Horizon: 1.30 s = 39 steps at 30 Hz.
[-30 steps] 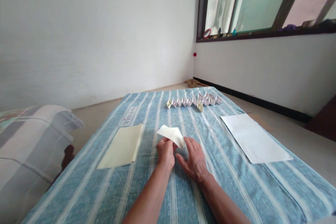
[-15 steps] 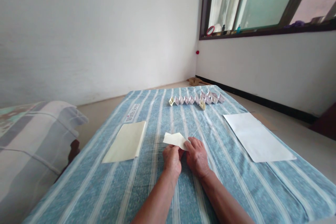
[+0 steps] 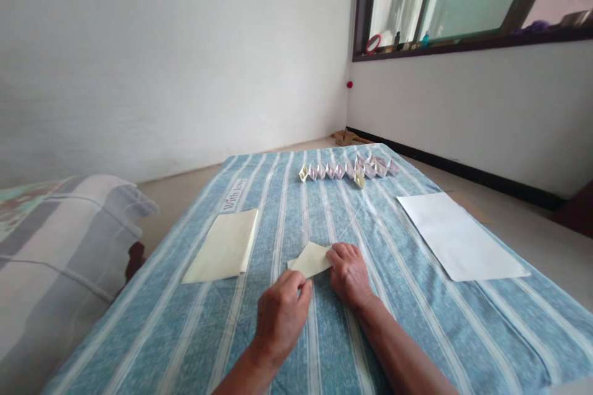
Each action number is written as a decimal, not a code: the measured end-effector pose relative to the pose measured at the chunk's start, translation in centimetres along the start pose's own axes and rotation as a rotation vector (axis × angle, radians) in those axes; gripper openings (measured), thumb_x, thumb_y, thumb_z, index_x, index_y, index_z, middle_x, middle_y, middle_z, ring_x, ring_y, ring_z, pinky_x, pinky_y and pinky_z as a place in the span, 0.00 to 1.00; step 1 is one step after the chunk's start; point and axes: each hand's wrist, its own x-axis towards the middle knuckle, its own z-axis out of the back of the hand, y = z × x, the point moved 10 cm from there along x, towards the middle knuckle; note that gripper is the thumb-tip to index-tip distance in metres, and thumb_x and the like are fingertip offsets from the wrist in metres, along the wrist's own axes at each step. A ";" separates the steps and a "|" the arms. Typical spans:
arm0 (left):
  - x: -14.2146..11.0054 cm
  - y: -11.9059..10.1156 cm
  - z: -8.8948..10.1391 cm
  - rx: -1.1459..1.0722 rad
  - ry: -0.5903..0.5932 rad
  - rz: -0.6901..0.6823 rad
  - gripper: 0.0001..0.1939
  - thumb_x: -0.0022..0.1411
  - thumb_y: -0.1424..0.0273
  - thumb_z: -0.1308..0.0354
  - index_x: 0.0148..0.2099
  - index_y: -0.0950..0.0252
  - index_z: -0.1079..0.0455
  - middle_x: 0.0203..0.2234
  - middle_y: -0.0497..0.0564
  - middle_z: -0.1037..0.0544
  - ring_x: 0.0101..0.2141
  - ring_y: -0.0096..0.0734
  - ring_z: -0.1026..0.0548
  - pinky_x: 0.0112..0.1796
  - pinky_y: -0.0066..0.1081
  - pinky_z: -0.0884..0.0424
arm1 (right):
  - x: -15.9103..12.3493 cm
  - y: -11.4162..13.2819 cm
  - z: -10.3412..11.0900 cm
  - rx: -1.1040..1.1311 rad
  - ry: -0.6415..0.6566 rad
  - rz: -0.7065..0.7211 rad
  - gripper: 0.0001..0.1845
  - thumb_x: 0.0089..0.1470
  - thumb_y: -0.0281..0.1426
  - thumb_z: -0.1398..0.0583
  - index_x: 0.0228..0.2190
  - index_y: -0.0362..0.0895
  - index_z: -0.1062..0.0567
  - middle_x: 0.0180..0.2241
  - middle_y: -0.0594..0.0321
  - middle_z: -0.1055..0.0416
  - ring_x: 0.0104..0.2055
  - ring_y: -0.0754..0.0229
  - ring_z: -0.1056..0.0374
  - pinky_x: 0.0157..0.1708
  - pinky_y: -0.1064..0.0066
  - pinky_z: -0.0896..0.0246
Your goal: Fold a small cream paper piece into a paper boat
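Between my hands is a small piece of folded pale yellow paper (image 3: 312,257) with a pointed top, low over the striped cloth. My right hand (image 3: 351,274) pinches its right corner, fingers bent and pressed together. At the paper's near left edge is my left hand (image 3: 281,310), its fingers curled and closed on the edge; the fingertips partly cover that corner. To the left lies a larger pale yellow sheet stack (image 3: 224,245). Farther back stands a row of small folded paper shapes (image 3: 339,171), mostly pale purple, with a few yellow ones.
A blue and white striped cloth (image 3: 389,345) covers the table. On the right lies a white sheet (image 3: 458,236). A bed with a grey and white cover (image 3: 78,241) stands at the left. Walls and a window (image 3: 472,0) are beyond.
The folded paper has turned and come down closer to the cloth. My left hand has moved left and toward me, now over the near edge. My right hand stays at the right corner.
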 end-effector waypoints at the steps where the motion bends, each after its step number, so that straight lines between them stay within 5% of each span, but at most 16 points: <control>1: -0.3 -1.9 0.2 0.174 -0.022 -0.190 0.08 0.57 0.75 0.43 0.26 0.64 0.29 0.25 0.50 0.26 0.30 0.37 0.26 0.36 0.36 0.30 | 0.0 0.0 0.0 0.004 0.005 0.002 0.10 0.49 0.18 0.44 0.25 0.43 0.29 0.31 0.58 0.29 0.35 0.54 0.36 0.38 0.64 0.44; 3: -1.0 -4.2 -0.7 0.436 -0.010 -0.464 0.08 0.58 0.77 0.46 0.37 0.64 0.27 0.35 0.54 0.22 0.38 0.42 0.25 0.42 0.40 0.29 | -0.1 0.1 -0.1 0.009 0.013 0.006 0.10 0.50 0.18 0.45 0.25 0.43 0.29 0.32 0.57 0.29 0.36 0.54 0.36 0.39 0.64 0.44; 5: -0.7 -4.7 -2.2 0.580 0.056 -0.573 0.14 0.55 0.80 0.43 0.44 0.64 0.29 0.44 0.56 0.23 0.44 0.45 0.27 0.46 0.43 0.29 | -0.1 0.1 -0.1 0.010 0.016 0.008 0.10 0.50 0.18 0.45 0.25 0.43 0.29 0.32 0.57 0.29 0.36 0.54 0.36 0.39 0.64 0.44; 8: 0.6 -4.1 -4.2 0.689 0.161 -0.600 0.17 0.53 0.80 0.40 0.46 0.65 0.30 0.48 0.57 0.24 0.47 0.47 0.28 0.49 0.45 0.30 | -0.2 0.1 -0.1 0.009 0.022 0.008 0.09 0.50 0.19 0.45 0.25 0.43 0.29 0.33 0.56 0.29 0.36 0.54 0.36 0.39 0.64 0.43; 13: 1.7 -2.4 -6.1 0.741 0.285 -0.583 0.07 0.57 0.78 0.42 0.40 0.66 0.29 0.40 0.55 0.22 0.43 0.45 0.26 0.46 0.44 0.28 | -0.3 -0.3 -0.3 0.047 0.045 -0.020 0.08 0.49 0.21 0.44 0.27 0.44 0.27 0.34 0.56 0.29 0.38 0.54 0.35 0.40 0.64 0.42; 18: 1.7 -2.1 -6.0 0.697 0.284 -0.638 0.06 0.58 0.79 0.42 0.39 0.67 0.28 0.41 0.56 0.23 0.43 0.45 0.26 0.46 0.43 0.28 | -0.1 -1.0 -0.3 0.116 0.094 -0.092 0.12 0.45 0.19 0.44 0.29 0.44 0.24 0.39 0.55 0.28 0.42 0.52 0.33 0.45 0.61 0.40; 24: 2.4 -2.3 -4.9 0.554 0.286 -0.677 0.08 0.61 0.79 0.46 0.34 0.65 0.27 0.36 0.54 0.22 0.38 0.38 0.25 0.42 0.37 0.27 | 0.6 -2.3 -0.8 0.189 0.302 -0.113 0.16 0.45 0.19 0.41 0.34 0.47 0.21 0.45 0.54 0.29 0.49 0.50 0.33 0.50 0.58 0.40; 30: 3.9 -1.6 -3.7 0.399 0.258 -0.639 0.10 0.62 0.77 0.48 0.34 0.62 0.26 0.30 0.49 0.22 0.34 0.32 0.25 0.37 0.30 0.28 | 2.3 -4.1 -2.1 0.270 0.498 -0.058 0.08 0.51 0.26 0.36 0.32 0.49 0.18 0.50 0.55 0.30 0.58 0.46 0.38 0.55 0.53 0.43; 39: 5.1 -0.1 -3.2 0.335 0.279 -0.488 0.10 0.62 0.76 0.48 0.33 0.64 0.27 0.28 0.49 0.22 0.32 0.32 0.25 0.35 0.30 0.29 | 2.2 -4.7 -1.8 0.415 0.479 -0.026 0.07 0.57 0.35 0.38 0.35 0.49 0.18 0.54 0.55 0.32 0.62 0.48 0.42 0.60 0.48 0.49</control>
